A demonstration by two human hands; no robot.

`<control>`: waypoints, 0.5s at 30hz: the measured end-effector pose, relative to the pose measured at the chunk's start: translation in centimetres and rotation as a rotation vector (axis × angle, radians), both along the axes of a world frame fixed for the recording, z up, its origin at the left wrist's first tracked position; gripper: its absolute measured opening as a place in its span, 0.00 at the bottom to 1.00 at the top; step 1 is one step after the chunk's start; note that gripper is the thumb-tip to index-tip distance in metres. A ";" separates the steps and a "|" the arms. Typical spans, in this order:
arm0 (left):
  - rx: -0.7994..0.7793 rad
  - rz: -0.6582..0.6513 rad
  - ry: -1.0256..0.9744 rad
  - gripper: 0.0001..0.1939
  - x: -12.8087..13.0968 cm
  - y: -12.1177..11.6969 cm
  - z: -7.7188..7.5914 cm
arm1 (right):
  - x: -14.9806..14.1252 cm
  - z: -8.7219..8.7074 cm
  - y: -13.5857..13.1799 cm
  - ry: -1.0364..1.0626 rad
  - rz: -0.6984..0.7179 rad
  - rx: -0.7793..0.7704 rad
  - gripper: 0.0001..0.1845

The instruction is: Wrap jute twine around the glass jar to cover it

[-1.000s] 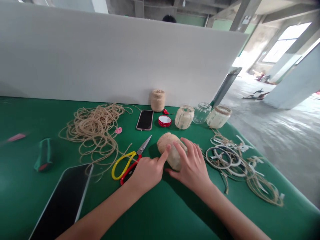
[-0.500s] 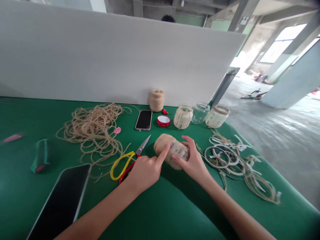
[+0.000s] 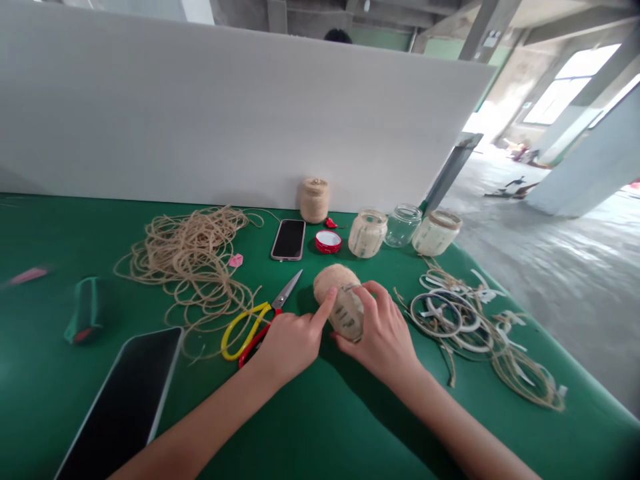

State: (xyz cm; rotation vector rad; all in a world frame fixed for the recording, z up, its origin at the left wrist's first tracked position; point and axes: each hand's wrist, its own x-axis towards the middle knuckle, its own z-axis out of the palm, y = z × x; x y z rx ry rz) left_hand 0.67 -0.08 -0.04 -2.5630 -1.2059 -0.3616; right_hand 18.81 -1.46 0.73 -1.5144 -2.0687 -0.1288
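Head view, just below the frame's centre: the right hand (image 3: 385, 330) has shifted its half-closed grip, fingers now arched over the partly twine-wrapped jar (image 3: 349, 313), apparently rotating it against the left hand (image 3: 291, 340). That one's index finger presses the jar; whether its curled fingers hold anything, I cannot tell.

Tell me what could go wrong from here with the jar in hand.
The tilted jar could slip if the right hand loosens. Loose twine reaches the scissors, so it might snag there. The left hand sits close to the scissors and might knock them.
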 end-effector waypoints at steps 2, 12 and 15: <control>-0.003 -0.004 0.004 0.32 0.0 0.1 0.1 | -0.1 -0.1 -0.1 0.059 0.004 -0.034 0.35; 0.010 -0.035 -0.030 0.34 -0.5 0.4 0.4 | 1.0 0.0 1.5 0.654 0.023 -0.378 0.34; 0.019 -0.029 -0.002 0.35 -0.5 0.3 0.5 | 1.5 -0.7 2.2 0.808 0.047 -0.452 0.31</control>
